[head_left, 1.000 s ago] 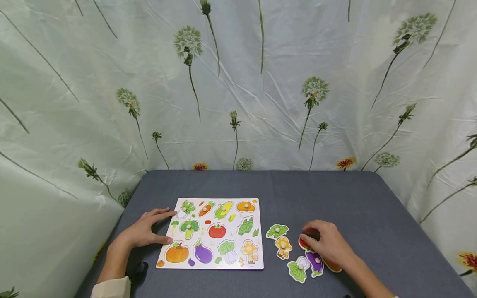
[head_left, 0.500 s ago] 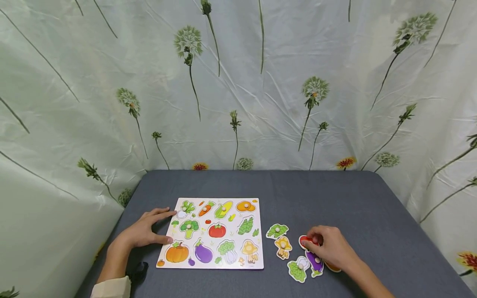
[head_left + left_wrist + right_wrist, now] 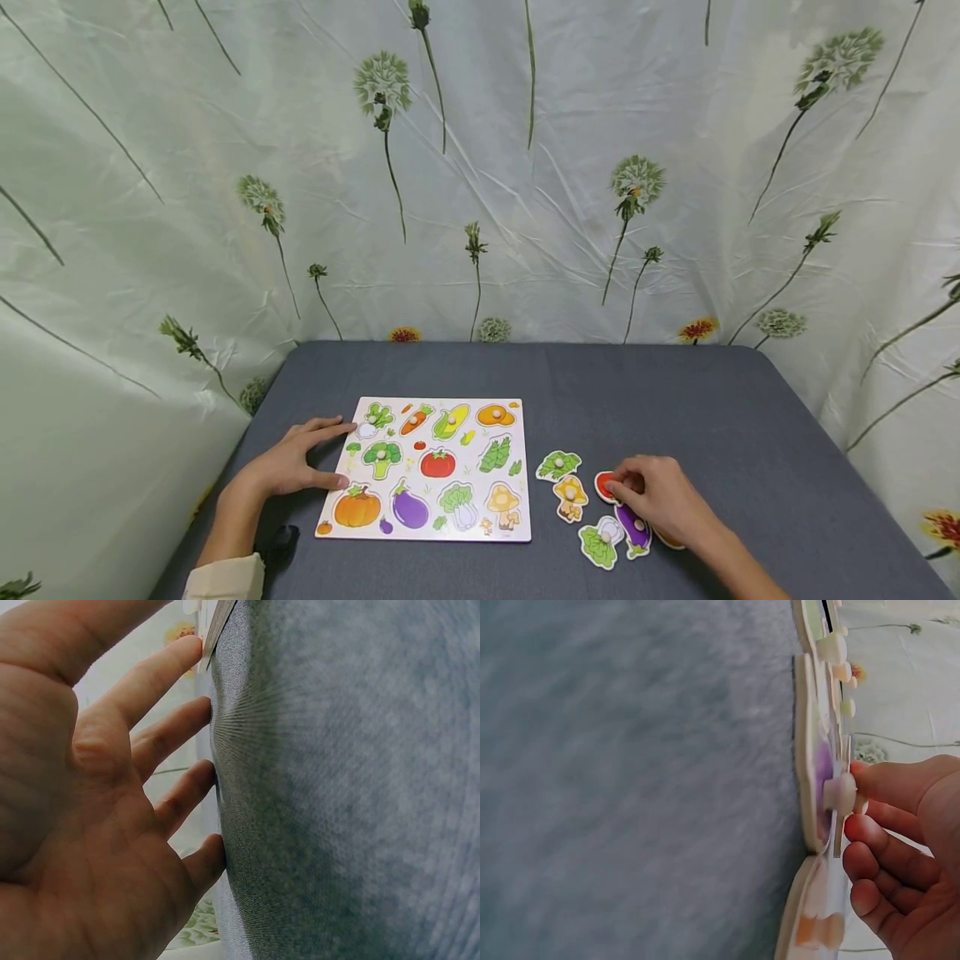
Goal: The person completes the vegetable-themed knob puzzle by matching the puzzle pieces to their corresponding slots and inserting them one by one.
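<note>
My left hand is spread at the left edge of the white vegetable puzzle board, thumb and fingertips touching its rim. In the left wrist view its straight fingers reach down to the cloth, one at the board's edge. At the right, thumb and index finger of my right hand pinch the knob of a red tomato puzzle piece, partly hidden by the fingers. Just below lies the purple eggplant piece, its knob close in front of my fingers in the right wrist view.
Between board and right hand lie a leafy green piece, a mushroom piece and a bok choy piece. An orange piece shows partly under the right hand. Grey cloth covers the table; a flowered curtain hangs behind.
My right hand has closed its fingertips on the tomato piece, which has shifted slightly left, away from the eggplant piece. The left hand stays at the board.
</note>
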{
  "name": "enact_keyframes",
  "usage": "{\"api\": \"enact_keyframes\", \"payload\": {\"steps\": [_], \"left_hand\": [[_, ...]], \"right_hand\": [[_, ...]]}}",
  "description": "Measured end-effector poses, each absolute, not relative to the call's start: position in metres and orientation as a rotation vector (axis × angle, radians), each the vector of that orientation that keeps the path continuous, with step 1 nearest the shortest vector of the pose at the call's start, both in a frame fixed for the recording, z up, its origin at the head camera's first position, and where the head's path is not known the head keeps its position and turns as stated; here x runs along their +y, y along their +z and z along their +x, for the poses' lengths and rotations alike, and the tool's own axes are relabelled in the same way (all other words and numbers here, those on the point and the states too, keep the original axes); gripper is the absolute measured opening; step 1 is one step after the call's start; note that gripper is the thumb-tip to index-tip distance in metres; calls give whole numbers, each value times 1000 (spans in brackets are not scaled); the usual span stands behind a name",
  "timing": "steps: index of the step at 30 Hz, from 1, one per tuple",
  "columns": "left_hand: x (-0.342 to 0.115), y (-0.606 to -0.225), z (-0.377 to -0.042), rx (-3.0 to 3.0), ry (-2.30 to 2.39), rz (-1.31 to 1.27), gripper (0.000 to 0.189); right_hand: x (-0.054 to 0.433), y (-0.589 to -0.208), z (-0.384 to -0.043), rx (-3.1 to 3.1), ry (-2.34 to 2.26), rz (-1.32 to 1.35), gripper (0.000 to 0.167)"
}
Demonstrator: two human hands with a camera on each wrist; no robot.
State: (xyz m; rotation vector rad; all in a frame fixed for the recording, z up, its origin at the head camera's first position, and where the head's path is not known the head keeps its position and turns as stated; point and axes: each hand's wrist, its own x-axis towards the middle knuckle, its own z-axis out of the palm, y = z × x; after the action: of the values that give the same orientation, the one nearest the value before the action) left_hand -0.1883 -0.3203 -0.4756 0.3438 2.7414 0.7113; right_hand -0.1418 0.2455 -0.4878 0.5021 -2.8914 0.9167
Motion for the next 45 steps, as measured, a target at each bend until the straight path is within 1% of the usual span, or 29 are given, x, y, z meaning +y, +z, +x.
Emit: {"api": "enact_keyframes", "payload": {"steps": [8,20,26,33,38,45], "left_hand": [[-321,-475,-188,2742,706,351,92],[-319,-475,-188,2731,708,337,93],[-319,-474,-187,2736,715,346,92],[-319,-473,-187,2739,730,352,92],[-319,-473,-187,2737,739,358,92],[-319,-473,-187,2737,731,357,93]], "right_hand": [[234,-478,-153,-2861,879,484,15],[213,-476,-165,-2714,903,636,15],[196,-478,-172,-2695,973,641,16],[175,-476,-178,-2669,1044,717,18],[160,-474,-182,-2681,1070,745,15],[136,-479,-188,-2639,1135,836,15]]}}
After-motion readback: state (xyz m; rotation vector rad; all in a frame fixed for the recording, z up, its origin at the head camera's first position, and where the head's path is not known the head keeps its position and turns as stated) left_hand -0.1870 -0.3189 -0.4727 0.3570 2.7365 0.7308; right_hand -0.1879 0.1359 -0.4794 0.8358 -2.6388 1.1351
